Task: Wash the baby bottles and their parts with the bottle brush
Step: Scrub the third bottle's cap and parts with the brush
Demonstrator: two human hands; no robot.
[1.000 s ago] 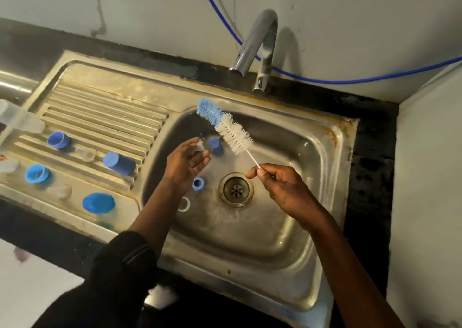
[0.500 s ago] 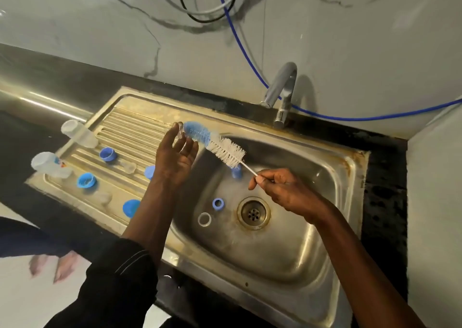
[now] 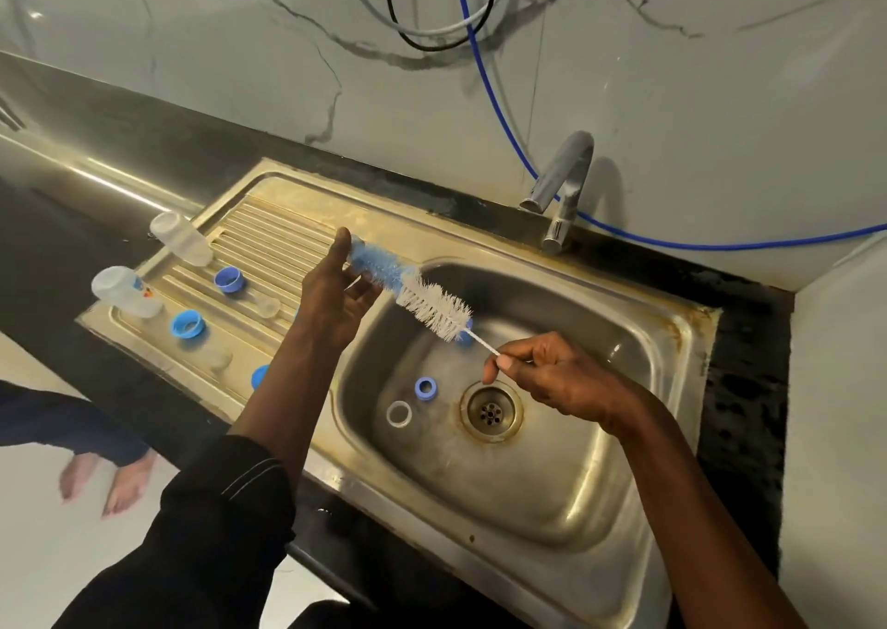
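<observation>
Bottle brush [image 3: 422, 299] is slanting above the far-left edge of the sink [image 3: 600, 446], because we are pinching its thin handle in our right hand [image 3: 552, 379] to steer it, while our left hand [image 3: 336, 297] is meeting the blue tip; whether it is gripping, we cannot tell.

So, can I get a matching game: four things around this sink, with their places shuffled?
1. blue-and-white bristled bottle brush
2. small blue plastic ring
3. farther clear plastic baby bottle
4. curved chrome metal tap

A. lying at the ribbed draining board's left edge
B. fixed behind the steel basin, by the wall
C. pinched by its wire stem in the right hand
D. on the basin floor, left of the drain

Pairs: 1-C, 2-D, 3-A, 4-B
</observation>
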